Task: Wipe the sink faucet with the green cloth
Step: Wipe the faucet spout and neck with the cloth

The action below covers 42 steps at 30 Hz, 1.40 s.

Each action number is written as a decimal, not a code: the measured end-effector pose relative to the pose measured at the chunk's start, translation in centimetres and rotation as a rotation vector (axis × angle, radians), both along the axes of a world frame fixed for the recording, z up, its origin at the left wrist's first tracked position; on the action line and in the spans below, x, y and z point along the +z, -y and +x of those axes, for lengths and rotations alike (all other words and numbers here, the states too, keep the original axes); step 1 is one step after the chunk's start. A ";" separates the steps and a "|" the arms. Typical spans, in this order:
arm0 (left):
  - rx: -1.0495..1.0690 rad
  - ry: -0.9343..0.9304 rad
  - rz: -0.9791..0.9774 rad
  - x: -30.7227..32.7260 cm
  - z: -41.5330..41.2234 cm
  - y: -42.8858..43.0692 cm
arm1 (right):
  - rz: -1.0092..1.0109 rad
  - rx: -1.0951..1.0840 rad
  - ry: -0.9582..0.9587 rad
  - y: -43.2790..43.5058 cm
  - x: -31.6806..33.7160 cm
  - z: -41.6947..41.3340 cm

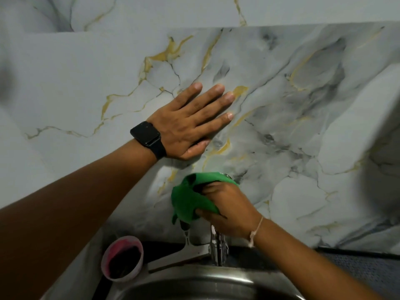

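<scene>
My right hand (pixel 227 210) grips the green cloth (pixel 190 200), which is wrapped over the top of the chrome faucet (pixel 217 247). Only the faucet's lower stem shows below my hand; its upper part is hidden by cloth and fingers. A thin metal lever or spout end (pixel 186 233) pokes out beneath the cloth. My left hand (pixel 190 124) lies flat against the marble-patterned wall above, fingers spread, holding nothing. A black watch sits on that wrist.
The steel sink (pixel 194 284) curves along the bottom edge. A pink-rimmed cup (pixel 122 257) with a dark inside stands to the faucet's left on the counter. The marble-patterned wall (pixel 303 105) fills the background. A dark textured counter surface (pixel 363 271) lies at lower right.
</scene>
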State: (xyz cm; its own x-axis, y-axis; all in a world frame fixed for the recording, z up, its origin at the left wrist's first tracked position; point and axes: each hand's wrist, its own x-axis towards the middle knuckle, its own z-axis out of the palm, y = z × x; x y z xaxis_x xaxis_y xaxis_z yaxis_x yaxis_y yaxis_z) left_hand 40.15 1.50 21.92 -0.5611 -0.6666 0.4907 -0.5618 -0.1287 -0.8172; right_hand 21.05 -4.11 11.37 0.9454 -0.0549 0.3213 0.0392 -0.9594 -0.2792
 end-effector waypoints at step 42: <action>0.064 -0.109 0.073 -0.8 -0.3 -0.6 | 1.846 -0.421 -0.004 -3.7 -9.5 -11.7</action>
